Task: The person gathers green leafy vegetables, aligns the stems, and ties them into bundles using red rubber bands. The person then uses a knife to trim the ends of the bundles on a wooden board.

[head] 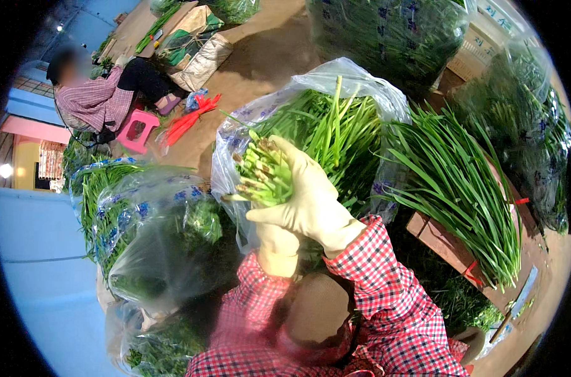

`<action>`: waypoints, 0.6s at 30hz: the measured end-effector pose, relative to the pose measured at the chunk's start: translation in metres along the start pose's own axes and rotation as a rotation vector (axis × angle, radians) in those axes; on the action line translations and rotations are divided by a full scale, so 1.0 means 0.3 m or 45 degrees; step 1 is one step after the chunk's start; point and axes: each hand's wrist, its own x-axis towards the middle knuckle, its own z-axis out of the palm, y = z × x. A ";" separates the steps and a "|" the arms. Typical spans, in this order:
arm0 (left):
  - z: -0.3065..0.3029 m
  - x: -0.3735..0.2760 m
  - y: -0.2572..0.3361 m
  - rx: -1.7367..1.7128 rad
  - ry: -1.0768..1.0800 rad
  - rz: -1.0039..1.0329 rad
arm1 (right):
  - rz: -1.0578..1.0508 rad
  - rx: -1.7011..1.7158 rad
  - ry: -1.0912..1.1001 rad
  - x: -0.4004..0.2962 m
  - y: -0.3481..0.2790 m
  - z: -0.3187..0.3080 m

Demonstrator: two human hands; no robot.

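Note:
My right hand (309, 202), in a cream rubber glove, is wrapped around the cut-end part of a bunch of garlic chives (266, 172), whose pale, brown-tipped ends face up and left. My left hand (276, 242), gloved alike, is below and behind it; its fingers are mostly hidden, so its hold is unclear. Beyond both hands, an open clear plastic bag (393, 101) is filled with green chives (346, 136). To the right, a large pile of long chives (455, 188) lies across a brown board (443, 235), where a red tie (472, 273) shows.
A knife (523, 292) lies at the board's lower right. Filled plastic bags stand at left (149, 226), far right (525, 141) and top (384, 42). Red ties (189, 120) lie on the floor near a pink stool (138, 131). A seated person (97, 96) is at upper left.

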 end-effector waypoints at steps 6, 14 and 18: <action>-0.072 0.000 0.055 0.281 -0.420 -0.042 | 0.207 0.742 0.329 -0.065 -0.050 -0.021; -0.031 0.439 -0.183 -0.265 -0.277 -0.404 | 0.310 0.807 0.158 -0.115 -0.053 -0.047; 0.160 0.633 -0.423 -0.733 -0.929 -0.424 | 0.270 0.808 0.088 -0.126 -0.073 -0.065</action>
